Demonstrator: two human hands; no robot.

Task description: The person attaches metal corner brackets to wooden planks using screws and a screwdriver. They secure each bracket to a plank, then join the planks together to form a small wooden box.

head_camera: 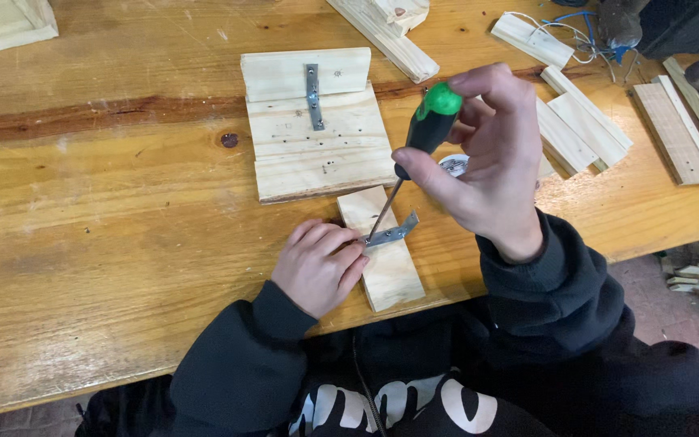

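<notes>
Right now the wide wooden desk (82, 210) carries everything, and beyond my work lies a hinged pair of pine boards (317, 133). Closer to me sits the small wood block (386, 247), its long axis running away from my body. My right hand (491, 158) has its fingers closed around the green-handled screwdriver (422, 133), which slants down-left to the metal bracket (390, 235). My left hand (321, 263), nearer it, pins that bracket with curled fingers.

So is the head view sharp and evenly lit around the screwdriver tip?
Head view: sharp and softly lit at the screwdriver tip and metal bracket; mild sheen on the table, faint shadows beneath both hands, no obvious motion blur.
</notes>
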